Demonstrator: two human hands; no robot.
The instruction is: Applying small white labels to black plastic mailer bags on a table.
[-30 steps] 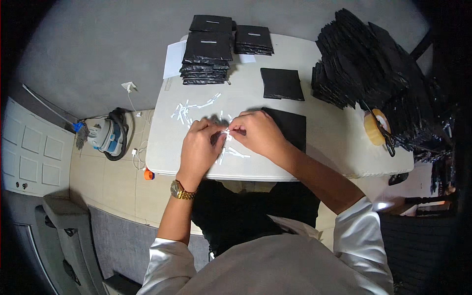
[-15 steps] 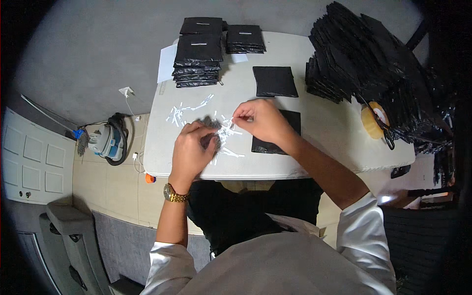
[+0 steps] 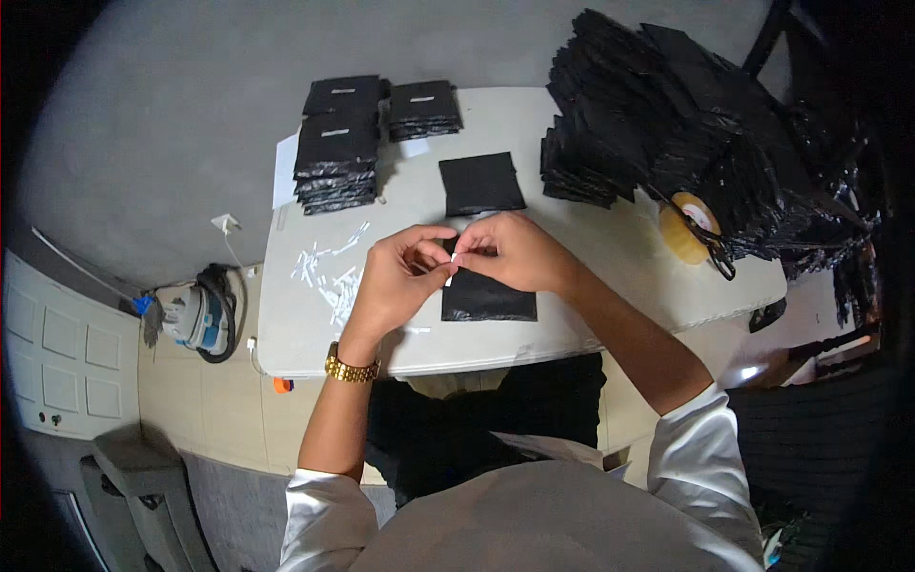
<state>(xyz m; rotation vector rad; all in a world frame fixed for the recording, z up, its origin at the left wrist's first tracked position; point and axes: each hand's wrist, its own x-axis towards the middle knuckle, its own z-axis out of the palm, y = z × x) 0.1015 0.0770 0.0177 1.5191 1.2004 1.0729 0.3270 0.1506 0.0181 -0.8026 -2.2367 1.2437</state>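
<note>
My left hand [image 3: 405, 276] and my right hand [image 3: 510, 255] meet over a black parcel [image 3: 488, 303] near the middle of the white table [image 3: 238, 334]. Between their pinched fingertips is a small white strip [image 3: 451, 271], partly hidden by the fingers. Left of my left hand lie several loose white strips [image 3: 329, 286], scattered and overlapping. Beyond my hands another flat black parcel [image 3: 479, 179] lies by itself.
Stacked black parcels with small white labels [image 3: 335, 157] stand at the back left, over white paper. A big black pile [image 3: 648, 105] fills the right side, beside a tape roll [image 3: 681, 238] and black scissors [image 3: 720, 257]. A vacuum cleaner [image 3: 186, 319] stands on the floor.
Both hands have moved right from the scattered strips and now meet over the black parcel, with a white strip between the fingertips. The camera view has shifted, so the table sits lower.
</note>
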